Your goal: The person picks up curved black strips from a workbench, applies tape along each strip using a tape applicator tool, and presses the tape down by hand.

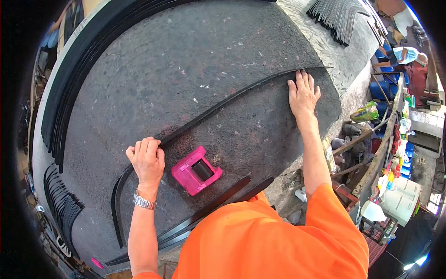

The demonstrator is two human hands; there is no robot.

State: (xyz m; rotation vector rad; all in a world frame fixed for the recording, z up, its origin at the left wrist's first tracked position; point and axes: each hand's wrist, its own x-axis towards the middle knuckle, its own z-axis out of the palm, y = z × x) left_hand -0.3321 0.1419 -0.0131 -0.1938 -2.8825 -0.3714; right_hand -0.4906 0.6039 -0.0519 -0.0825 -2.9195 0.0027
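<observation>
A long black strip [225,100] lies in a curve across the dark worktable [162,60]. My left hand [147,160], with a metal watch on the wrist, has its fingers curled round the strip left of centre. Toward the strip's right end, my right hand [304,95] rests flat, fingertips against its near edge and fingers spread. A pink holder [196,170] with a black roller-like piece in it sits just right of my left hand. The strip's left end bends down toward the near edge of the table.
Stacked black strips [76,74] curve along the far left edge. More bundles lie at lower left [65,204] and top right [337,18]. Dark strips [223,197] lie against my body. A wooden rail [383,149] and cluttered goods stand at right; a person [406,55] is beyond.
</observation>
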